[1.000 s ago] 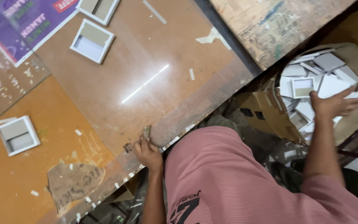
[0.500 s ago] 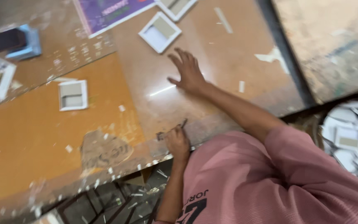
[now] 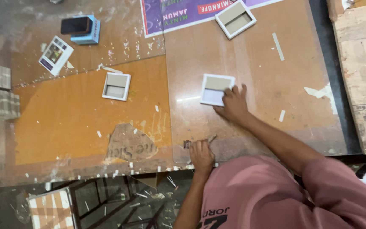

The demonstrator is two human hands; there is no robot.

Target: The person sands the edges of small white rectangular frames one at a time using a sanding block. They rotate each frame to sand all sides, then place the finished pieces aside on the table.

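While left hand (image 3: 201, 153) stayed clenched on small tool (image 3: 212, 138) at surface (image 3: 81, 127) edge, right hand (image 3: 233, 104), back from box beside person, pressed newly placed white-framed tray (image 3: 217, 89) flat, fingers spread.

We see a dusty-pink short-sleeved cotton T-shirt (image 3: 267, 191) covering the torso and upper arms. Dark block lettering is printed across the chest near the lower frame edge. Both forearms are bare below the sleeves; the left hand (image 3: 201, 156) and right hand (image 3: 233, 106) carry no gloves.
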